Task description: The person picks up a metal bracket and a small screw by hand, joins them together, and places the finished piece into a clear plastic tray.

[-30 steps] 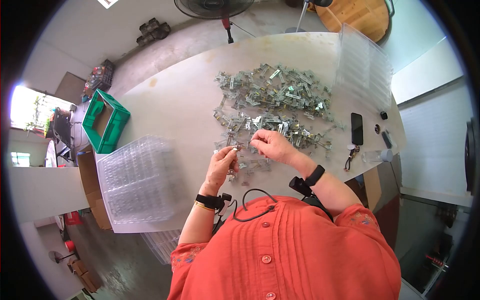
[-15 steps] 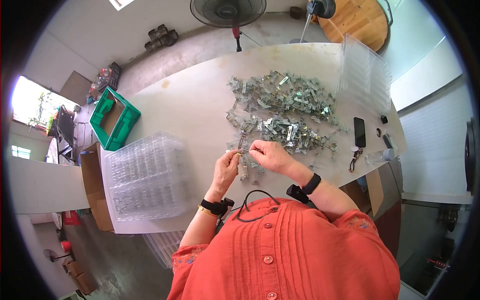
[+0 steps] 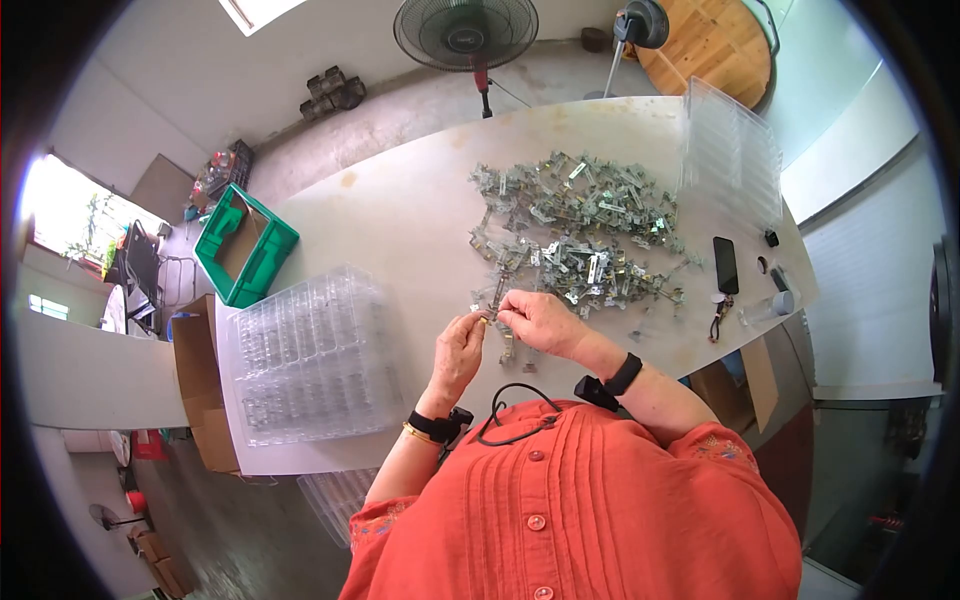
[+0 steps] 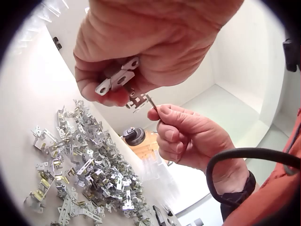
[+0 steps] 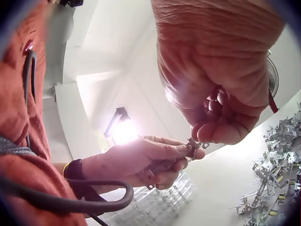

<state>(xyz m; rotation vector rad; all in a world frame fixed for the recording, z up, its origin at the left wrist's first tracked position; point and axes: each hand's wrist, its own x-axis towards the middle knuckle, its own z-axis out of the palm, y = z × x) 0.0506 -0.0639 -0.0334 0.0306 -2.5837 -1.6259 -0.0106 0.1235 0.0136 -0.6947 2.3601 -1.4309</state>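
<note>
My left hand (image 3: 458, 358) grips a small silver metal bracket (image 4: 117, 82) with round holes, partly hidden in the palm. Out past its fingertips juts another notched metal piece (image 4: 135, 101). Close against that piece, my right hand (image 3: 545, 325) pinches a thin metal part (image 4: 151, 102) between thumb and forefinger. Both sets of fingertips nearly meet over the table, just in front of a big heap of similar metal brackets (image 3: 590, 265). In the right wrist view the right fingers cover much of the contact.
Stacked clear plastic trays (image 3: 315, 360) stand at the left, beside a green crate (image 3: 250, 265). More clear trays (image 3: 730, 150) are at the far right. A phone (image 3: 725, 265) and a clear bottle (image 3: 768, 308) lie on the right. A cable (image 3: 500, 400) loops before the chest.
My right fingertips have come in to the metal piece at my left fingertips, where a gap stood earlier. The head view has tilted up, so the table sits lower in it.
</note>
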